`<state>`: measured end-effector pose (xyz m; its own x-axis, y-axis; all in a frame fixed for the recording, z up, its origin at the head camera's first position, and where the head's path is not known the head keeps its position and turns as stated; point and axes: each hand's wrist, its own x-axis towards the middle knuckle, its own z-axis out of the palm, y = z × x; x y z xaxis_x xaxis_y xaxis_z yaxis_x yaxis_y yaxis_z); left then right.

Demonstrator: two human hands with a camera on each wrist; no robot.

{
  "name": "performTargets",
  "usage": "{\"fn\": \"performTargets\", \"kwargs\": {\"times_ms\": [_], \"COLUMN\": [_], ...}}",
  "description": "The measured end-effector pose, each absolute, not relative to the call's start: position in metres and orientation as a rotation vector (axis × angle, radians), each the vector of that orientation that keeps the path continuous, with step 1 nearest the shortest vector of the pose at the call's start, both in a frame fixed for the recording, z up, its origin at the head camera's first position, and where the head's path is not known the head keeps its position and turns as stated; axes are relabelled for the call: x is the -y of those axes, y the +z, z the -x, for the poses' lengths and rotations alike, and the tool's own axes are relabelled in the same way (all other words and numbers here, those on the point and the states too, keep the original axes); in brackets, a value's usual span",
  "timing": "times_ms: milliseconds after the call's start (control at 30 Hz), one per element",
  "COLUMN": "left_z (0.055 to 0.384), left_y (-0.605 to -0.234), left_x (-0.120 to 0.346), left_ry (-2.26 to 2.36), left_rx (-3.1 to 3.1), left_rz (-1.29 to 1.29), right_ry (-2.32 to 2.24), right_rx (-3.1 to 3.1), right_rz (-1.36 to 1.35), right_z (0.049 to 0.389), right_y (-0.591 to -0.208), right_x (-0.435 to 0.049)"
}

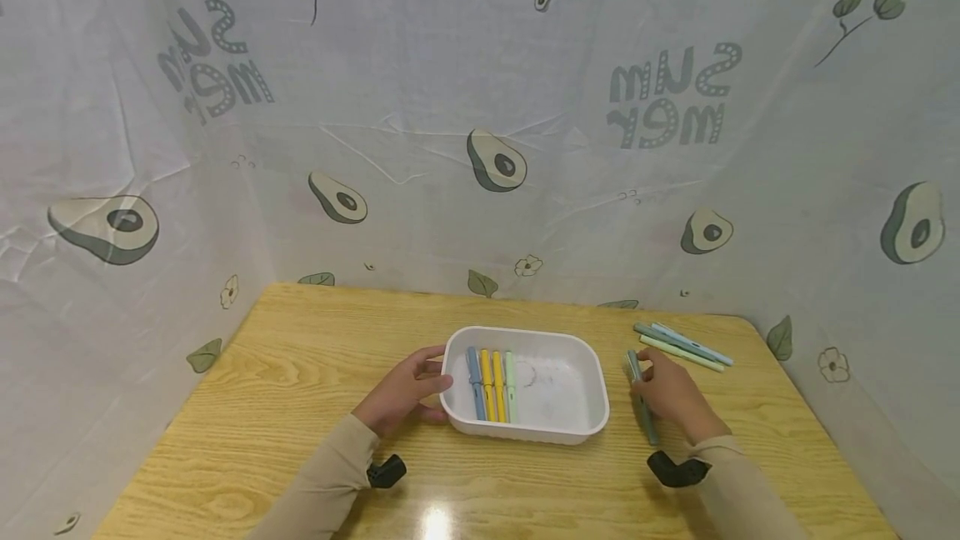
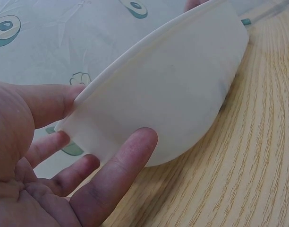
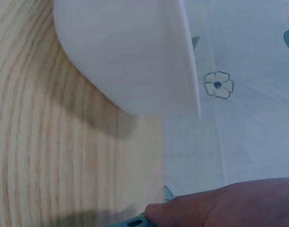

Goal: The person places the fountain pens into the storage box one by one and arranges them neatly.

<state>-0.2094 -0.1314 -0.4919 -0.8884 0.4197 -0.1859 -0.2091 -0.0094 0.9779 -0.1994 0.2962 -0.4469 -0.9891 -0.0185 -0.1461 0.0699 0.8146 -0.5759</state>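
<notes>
A white plastic tray (image 1: pixel 558 432) stands on the table with one blue pen (image 1: pixel 476 382), two yellow pens (image 1: pixel 492 386) and a light green pen (image 1: pixel 511 386) side by side in its left part. My left hand (image 1: pixel 401 394) holds the tray's left end, thumb over the rim and fingers against the outer wall (image 2: pixel 158 85). To the right of the tray, my right hand (image 1: pixel 671 394) pinches a dark green pen (image 1: pixel 647 419) near its middle. Only a short piece of that pen (image 3: pixel 132 222) shows beside the thumb in the right wrist view.
At the back right of the wooden table (image 1: pixel 315 373) lie a light blue pen (image 1: pixel 712 352), another dark green pen (image 1: pixel 652 332) and a light green pen (image 1: pixel 682 352), close together. A white cloth (image 1: pixel 420 107) printed with avocados hangs behind and along both sides.
</notes>
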Motion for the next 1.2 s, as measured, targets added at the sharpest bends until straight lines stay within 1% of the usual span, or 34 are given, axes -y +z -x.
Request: {"fn": "performTargets", "kwargs": {"times_ms": [167,433,800,1033,1200], "left_z": [0.209,0.209,0.210,0.210,0.209], "left_y": [-0.492,-0.493,-0.495,-0.494,-0.494], "left_x": [0.131,0.131,0.131,0.130,0.130], "left_ry": [1.945,1.944,1.960,1.971,1.970], "left_rx": [-1.853,-1.862,-1.847,-1.834,-1.839], "left_rz": [-0.215,-0.212,-0.212,-0.217,-0.210], "right_ry": [-0.960,-1.096,-1.142,-1.218,-1.365], "right_rx": [-2.852,-2.911,-3.024,-3.065,-3.007], "right_rz": [0.032,0.041,0.199,0.232,0.198], "right_z": [0.201,0.204,0.204,0.200,0.198], "right_y": [-0.443,-0.440,-0.432,-0.429,-0.431], "right_x": [-0.296,-0.292,-0.286,-0.286,-0.288]}}
